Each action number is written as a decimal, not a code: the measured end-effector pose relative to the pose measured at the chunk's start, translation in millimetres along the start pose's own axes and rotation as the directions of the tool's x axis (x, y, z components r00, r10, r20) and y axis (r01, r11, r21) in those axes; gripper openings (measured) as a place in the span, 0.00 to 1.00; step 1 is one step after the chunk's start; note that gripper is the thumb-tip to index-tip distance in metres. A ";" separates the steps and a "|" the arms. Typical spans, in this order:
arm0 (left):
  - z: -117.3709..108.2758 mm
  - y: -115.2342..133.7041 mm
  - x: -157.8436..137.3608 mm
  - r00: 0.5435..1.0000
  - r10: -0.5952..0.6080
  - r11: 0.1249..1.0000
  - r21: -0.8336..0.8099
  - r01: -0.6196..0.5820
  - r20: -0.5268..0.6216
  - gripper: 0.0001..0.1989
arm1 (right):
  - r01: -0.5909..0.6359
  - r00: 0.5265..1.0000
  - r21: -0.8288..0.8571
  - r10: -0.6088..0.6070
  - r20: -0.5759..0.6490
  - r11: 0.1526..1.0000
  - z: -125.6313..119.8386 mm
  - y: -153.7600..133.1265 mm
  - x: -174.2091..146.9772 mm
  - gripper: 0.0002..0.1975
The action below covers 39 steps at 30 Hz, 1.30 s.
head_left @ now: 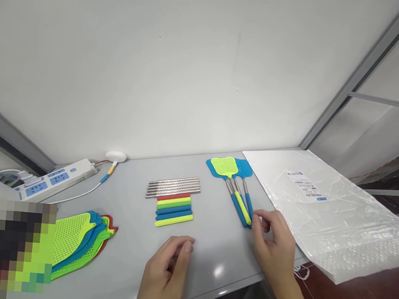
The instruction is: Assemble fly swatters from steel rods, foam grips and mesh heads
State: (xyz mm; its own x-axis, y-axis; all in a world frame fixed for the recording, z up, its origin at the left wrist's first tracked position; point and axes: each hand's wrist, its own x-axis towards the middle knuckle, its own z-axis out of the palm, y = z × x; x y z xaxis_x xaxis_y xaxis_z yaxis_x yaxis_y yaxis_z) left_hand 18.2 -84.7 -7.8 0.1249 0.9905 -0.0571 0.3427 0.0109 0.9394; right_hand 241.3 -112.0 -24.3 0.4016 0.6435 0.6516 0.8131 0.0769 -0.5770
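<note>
My left hand (167, 272) is over the front of the table, fingers curled and thumb against the index finger, with nothing visible in it. Beyond it lies a row of coloured handle grips (174, 210) in red, yellow, green and blue. Several metal rods (173, 187) are lined up just behind them. At the right, my right hand (272, 242) has thumb and index finger closed at the lower end of a blue fly swatter handle (248, 207). That swatter lies fanned with others, a yellow-green fly swatter (225, 166) on top. Loose swatter heads (73, 236) are stacked at the left.
A white plastic mailer (300, 200) with a label covers the right side and overhangs the front edge. A power strip (55, 179) and a cable (87, 192) with a white device (115, 156) occupy the back left. A white wall (192, 74) stands behind. The lower-left corner is pixelated.
</note>
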 end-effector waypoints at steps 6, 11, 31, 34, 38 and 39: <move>-2.6 -5.5 2.8 0.999 0.023 1.000 -0.010 -0.023 0.024 0.18 | -0.242 0.955 0.240 0.275 -0.114 0.940 -2.5 -2.1 -1.0 0.06; -12.0 -10.4 -0.7 0.998 0.068 0.996 -0.060 -0.067 0.013 0.18 | -0.298 0.873 0.369 0.408 -0.269 0.880 -4.7 0.2 -3.1 0.10; -39.2 -22.9 -2.7 0.948 0.293 0.866 0.454 -0.208 -0.124 0.15 | 0.453 0.520 0.044 -0.304 0.798 0.890 137.7 -94.2 103.2 0.12; -41.1 -24.5 -3.6 0.952 0.278 0.880 0.431 -0.200 -0.126 0.13 | 0.458 0.449 0.069 -0.297 0.843 0.886 172.8 -90.8 126.0 0.11; -44.3 -26.8 -4.6 0.957 0.251 0.921 0.339 -0.191 -0.144 0.09 | 0.450 0.331 0.121 -0.291 0.898 0.885 199.0 -85.8 139.2 0.11; -44.4 -27.1 -4.6 0.959 0.245 0.925 0.330 -0.187 -0.144 0.10 | 0.444 0.306 0.133 -0.289 0.907 0.886 202.3 -84.8 141.2 0.11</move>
State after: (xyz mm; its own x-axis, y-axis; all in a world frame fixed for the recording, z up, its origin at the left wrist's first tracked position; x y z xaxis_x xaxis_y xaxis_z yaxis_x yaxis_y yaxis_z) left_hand -33.1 -83.4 -18.0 0.0692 0.9721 0.2241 0.6008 -0.2199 0.7685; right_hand 143.8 126.4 17.0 -0.4947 0.8653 -0.0805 0.8429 0.4552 -0.2870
